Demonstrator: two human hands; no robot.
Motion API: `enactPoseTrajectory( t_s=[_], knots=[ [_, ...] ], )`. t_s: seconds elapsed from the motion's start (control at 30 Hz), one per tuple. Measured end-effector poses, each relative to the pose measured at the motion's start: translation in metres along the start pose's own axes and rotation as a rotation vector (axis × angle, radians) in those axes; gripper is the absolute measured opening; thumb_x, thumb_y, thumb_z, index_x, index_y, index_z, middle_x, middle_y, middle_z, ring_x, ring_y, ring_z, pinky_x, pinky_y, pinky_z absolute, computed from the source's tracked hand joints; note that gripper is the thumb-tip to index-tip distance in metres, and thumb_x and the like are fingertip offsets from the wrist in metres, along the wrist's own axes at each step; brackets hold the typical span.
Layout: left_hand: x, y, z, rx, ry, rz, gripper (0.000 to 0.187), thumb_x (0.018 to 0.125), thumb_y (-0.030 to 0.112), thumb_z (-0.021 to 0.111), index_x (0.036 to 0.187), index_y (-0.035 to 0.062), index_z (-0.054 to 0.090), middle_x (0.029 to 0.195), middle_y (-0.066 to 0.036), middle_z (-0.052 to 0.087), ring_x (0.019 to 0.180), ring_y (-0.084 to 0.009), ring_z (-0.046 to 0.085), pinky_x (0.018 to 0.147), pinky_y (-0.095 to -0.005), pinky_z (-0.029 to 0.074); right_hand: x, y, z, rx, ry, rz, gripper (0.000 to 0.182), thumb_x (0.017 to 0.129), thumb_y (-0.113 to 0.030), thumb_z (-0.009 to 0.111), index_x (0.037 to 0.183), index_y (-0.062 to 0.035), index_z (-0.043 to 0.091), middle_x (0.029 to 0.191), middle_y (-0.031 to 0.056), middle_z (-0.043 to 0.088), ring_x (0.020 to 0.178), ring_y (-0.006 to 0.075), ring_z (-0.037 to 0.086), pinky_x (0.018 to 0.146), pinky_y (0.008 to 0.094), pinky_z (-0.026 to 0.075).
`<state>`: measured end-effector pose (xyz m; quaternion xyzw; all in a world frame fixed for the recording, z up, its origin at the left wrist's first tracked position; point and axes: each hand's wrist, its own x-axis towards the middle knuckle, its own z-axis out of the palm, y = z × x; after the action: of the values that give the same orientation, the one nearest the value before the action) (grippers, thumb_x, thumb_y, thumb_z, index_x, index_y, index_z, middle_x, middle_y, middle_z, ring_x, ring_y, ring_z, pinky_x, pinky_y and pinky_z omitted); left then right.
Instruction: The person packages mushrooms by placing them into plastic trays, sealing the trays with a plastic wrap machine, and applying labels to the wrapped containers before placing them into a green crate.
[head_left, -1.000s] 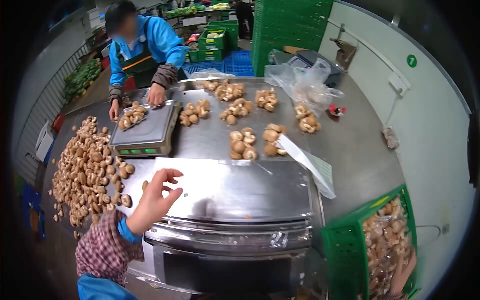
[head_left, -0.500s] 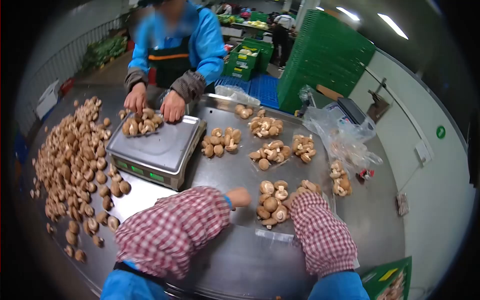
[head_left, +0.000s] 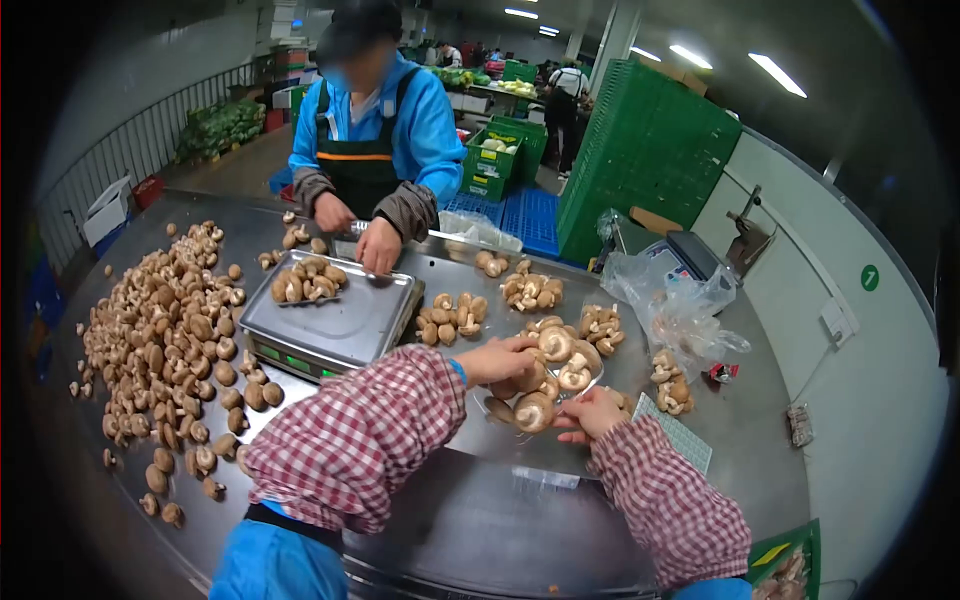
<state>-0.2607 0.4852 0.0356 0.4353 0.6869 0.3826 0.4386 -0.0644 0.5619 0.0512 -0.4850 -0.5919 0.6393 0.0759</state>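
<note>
A clear tray of mushrooms (head_left: 557, 345) is lifted and tilted above the steel table (head_left: 500, 520). My left hand (head_left: 500, 362) curls over its left side, fingers on the mushrooms. Below its right edge, my right hand (head_left: 592, 412) pinches the clear rim between thumb and fingers. More mushrooms (head_left: 622, 402) lie partly hidden behind my right hand. Several other mushroom groups rest around them, one (head_left: 452, 318) left of my left hand and one (head_left: 532, 288) beyond. A green-white sheet (head_left: 680, 438) lies beside my right sleeve.
A co-worker (head_left: 375, 130) stands across the table behind a scale (head_left: 335, 325) bearing mushrooms. A large mushroom pile (head_left: 165, 340) covers the left side. Plastic bags (head_left: 680, 310) lie at the right, near stacked green crates (head_left: 650, 150).
The mushroom tray has been taken hold of and raised. My left hand has moved up and right onto it; my right hand has shifted to its rim. The co-worker's hands have left the mushrooms.
</note>
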Motion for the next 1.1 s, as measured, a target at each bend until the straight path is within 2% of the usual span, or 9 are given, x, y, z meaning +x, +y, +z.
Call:
enactPoseTrajectory(
  t_s=[0.07, 0.1, 0.37, 0.47, 0.57, 0.67, 0.8, 1.0, 1.1],
  knots=[
    [-0.049, 0.042, -0.014, 0.007, -0.191, 0.012, 0.054, 0.078, 0.039, 0.050, 0.128, 0.0194, 0.046, 0.122, -0.019, 0.048, 0.109, -0.0315, 0.048, 0.091, -0.0359, 0.041, -0.057, 0.005, 0.006, 0.224, -0.189, 0.082, 0.022, 0.084, -0.005, 0.054, 0.101, -0.0025, 0.041, 0.097, 0.0119, 0.056, 0.086, 0.0244, 0.061, 0.059, 0.0377, 0.055],
    [-0.066, 0.050, -0.015, 0.127, -0.249, 0.141, 0.049, 0.083, 0.027, 0.047, 0.129, 0.0123, 0.044, 0.100, -0.009, 0.057, 0.091, -0.0157, 0.053, 0.083, -0.0266, 0.042, -0.084, 0.017, 0.014, 0.309, -0.240, 0.133, 0.020, 0.085, -0.007, 0.054, 0.101, -0.0033, 0.042, 0.098, 0.0112, 0.055, 0.090, 0.0243, 0.060, 0.061, 0.0370, 0.053],
    [-0.157, 0.030, 0.060, 0.637, -0.469, 0.050, 0.054, 0.081, 0.041, 0.046, 0.130, 0.0185, 0.044, 0.125, -0.019, 0.048, 0.118, -0.0313, 0.043, 0.100, -0.0346, 0.031, -0.219, 0.116, 0.084, 0.806, -0.162, 0.377, 0.028, 0.092, -0.011, 0.044, 0.113, 0.0059, 0.039, 0.114, 0.0180, 0.051, 0.098, 0.0207, 0.056, 0.058, 0.0230, 0.050],
    [-0.167, 0.025, 0.074, 0.425, -0.574, 0.096, 0.063, 0.077, 0.045, 0.051, 0.130, 0.0137, 0.042, 0.133, -0.018, 0.039, 0.121, -0.0347, 0.037, 0.103, -0.0385, 0.025, -0.263, 0.101, 0.060, 0.974, -0.258, 0.457, 0.037, 0.092, -0.015, 0.043, 0.121, 0.0075, 0.034, 0.121, 0.0203, 0.048, 0.100, 0.0240, 0.057, 0.048, 0.0228, 0.048],
    [-0.201, 0.013, 0.089, 0.569, -0.133, 0.328, 0.058, 0.076, 0.038, 0.053, 0.127, 0.0108, 0.044, 0.119, -0.019, 0.048, 0.114, -0.0387, 0.040, 0.100, -0.0444, 0.026, -0.305, 0.104, 0.033, 0.416, -0.340, 0.207, 0.038, 0.089, -0.014, 0.049, 0.122, 0.0017, 0.039, 0.111, 0.0176, 0.056, 0.085, 0.0244, 0.063, 0.041, 0.0203, 0.043],
    [-0.304, 0.020, 0.081, 0.687, 0.460, 0.619, 0.048, 0.074, 0.035, 0.060, 0.111, 0.0042, 0.055, 0.102, -0.018, 0.055, 0.100, -0.0364, 0.045, 0.088, -0.0462, 0.033, -0.303, 0.171, -0.022, -0.493, 0.335, -0.526, 0.014, 0.082, -0.010, 0.056, 0.091, -0.0004, 0.062, 0.087, 0.0111, 0.064, 0.068, 0.0210, 0.061, 0.052, 0.0273, 0.046],
    [-0.392, -0.038, 0.100, 1.189, 0.557, 0.046, 0.044, 0.075, 0.043, 0.060, 0.066, 0.0007, 0.065, 0.083, -0.015, 0.058, 0.089, -0.0279, 0.047, 0.083, -0.0429, 0.030, -0.308, 0.216, -0.049, -1.189, 0.834, -0.518, 0.024, 0.075, -0.030, 0.064, 0.070, -0.0068, 0.063, 0.069, 0.0074, 0.053, 0.069, 0.0267, 0.049, 0.066, 0.0413, 0.037],
    [-0.354, -0.068, 0.126, 0.807, 0.488, 0.083, 0.036, 0.071, 0.036, 0.069, 0.064, 0.0016, 0.063, 0.064, -0.009, 0.059, 0.074, -0.0210, 0.054, 0.070, -0.0367, 0.037, -0.268, 0.214, -0.027, -0.996, 0.537, -0.451, 0.028, 0.073, -0.034, 0.065, 0.067, -0.0065, 0.063, 0.072, 0.0085, 0.057, 0.071, 0.0273, 0.052, 0.067, 0.0405, 0.039],
    [-0.398, -0.068, 0.082, -0.232, 0.209, -0.259, 0.020, 0.075, 0.021, 0.062, 0.067, 0.0022, 0.061, 0.066, -0.008, 0.059, 0.065, -0.0184, 0.053, 0.062, -0.0306, 0.039, -0.314, 0.197, -0.046, 0.028, 0.068, -0.009, 0.020, 0.078, -0.014, 0.058, 0.061, -0.0061, 0.052, 0.056, 0.0030, 0.047, 0.045, 0.0107, 0.043, 0.038, 0.0254, 0.033]
  ],
)
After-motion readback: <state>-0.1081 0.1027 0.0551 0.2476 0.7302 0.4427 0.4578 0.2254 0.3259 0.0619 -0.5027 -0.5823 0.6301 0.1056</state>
